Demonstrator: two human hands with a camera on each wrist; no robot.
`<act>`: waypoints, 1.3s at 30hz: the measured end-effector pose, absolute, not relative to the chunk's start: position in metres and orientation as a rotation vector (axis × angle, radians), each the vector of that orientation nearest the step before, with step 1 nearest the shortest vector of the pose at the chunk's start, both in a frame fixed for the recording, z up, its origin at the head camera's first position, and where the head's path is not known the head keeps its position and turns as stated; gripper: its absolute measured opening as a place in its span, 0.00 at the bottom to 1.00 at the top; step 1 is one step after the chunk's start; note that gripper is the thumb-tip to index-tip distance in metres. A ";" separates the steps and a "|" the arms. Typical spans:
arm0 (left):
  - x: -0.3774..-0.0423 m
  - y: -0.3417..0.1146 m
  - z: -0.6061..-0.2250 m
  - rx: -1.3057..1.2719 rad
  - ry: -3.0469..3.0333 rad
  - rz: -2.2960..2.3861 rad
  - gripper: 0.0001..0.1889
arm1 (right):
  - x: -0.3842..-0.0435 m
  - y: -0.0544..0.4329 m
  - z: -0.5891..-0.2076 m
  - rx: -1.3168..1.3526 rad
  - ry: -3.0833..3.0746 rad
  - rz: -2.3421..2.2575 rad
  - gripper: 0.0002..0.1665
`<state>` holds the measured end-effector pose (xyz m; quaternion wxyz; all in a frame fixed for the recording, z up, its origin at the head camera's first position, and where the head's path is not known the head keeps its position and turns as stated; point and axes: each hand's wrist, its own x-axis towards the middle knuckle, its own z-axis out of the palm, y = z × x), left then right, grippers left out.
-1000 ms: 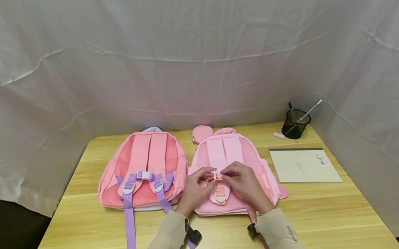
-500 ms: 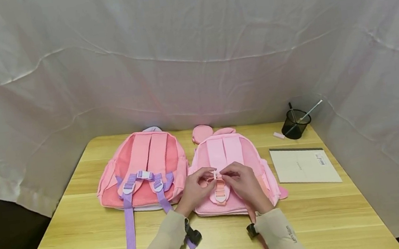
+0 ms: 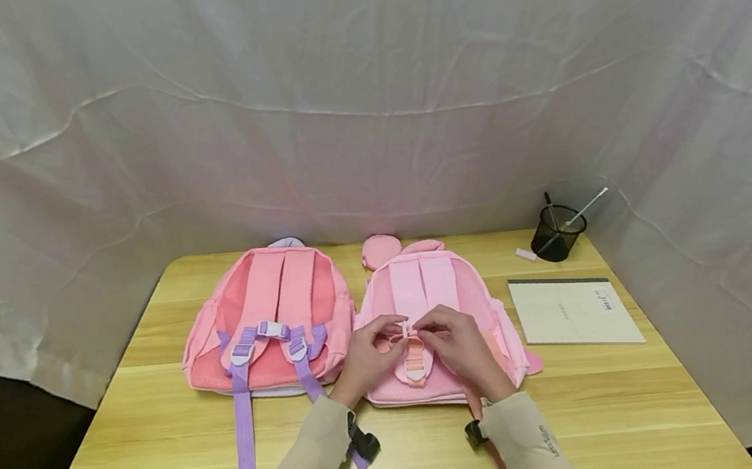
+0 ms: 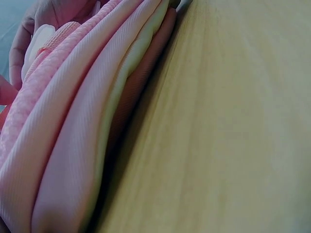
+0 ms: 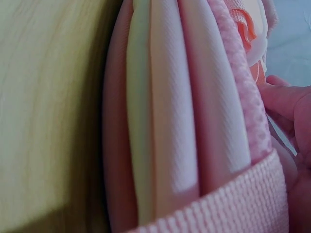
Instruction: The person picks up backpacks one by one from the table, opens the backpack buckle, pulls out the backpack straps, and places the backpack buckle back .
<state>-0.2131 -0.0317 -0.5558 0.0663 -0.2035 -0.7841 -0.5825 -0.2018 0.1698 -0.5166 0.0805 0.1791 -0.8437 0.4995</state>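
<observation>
A light pink backpack [image 3: 470, 285] lies on the table with its shoulder straps facing up. Over its lower middle, my left hand [image 3: 370, 356] and right hand [image 3: 462, 345] meet at a small white buckle [image 3: 405, 329] on an orange strap. Each hand pinches the buckle from its own side with thumb and fingers; the fingers hide part of it, so whether its halves are joined I cannot tell. Just below sits a white strap adjuster [image 3: 416, 370] on orange webbing. In the right wrist view, the right hand [image 5: 296, 116] is beside the backpack's mesh back panel.
To the left lies a coral pink backpack [image 3: 258, 280] with purple straps and a fastened white buckle [image 3: 273, 330]. On the right are a notebook [image 3: 572, 312], a black mesh pen holder [image 3: 557, 239] and a small eraser-like block [image 3: 526, 254]. A grey curtain [image 3: 361, 111] stands behind.
</observation>
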 end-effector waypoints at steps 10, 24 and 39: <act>-0.213 -0.033 -0.558 -0.637 -2.346 -1.750 0.20 | -0.203 0.169 -0.517 0.587 -2.530 1.512 0.09; -0.213 -0.032 -0.556 -0.610 -2.366 -1.750 0.20 | -0.200 0.169 -0.518 0.599 -2.516 1.486 0.08; -0.214 -0.032 -0.557 -0.602 -2.369 -1.708 0.20 | -0.195 0.168 -0.523 0.631 -2.478 1.301 0.10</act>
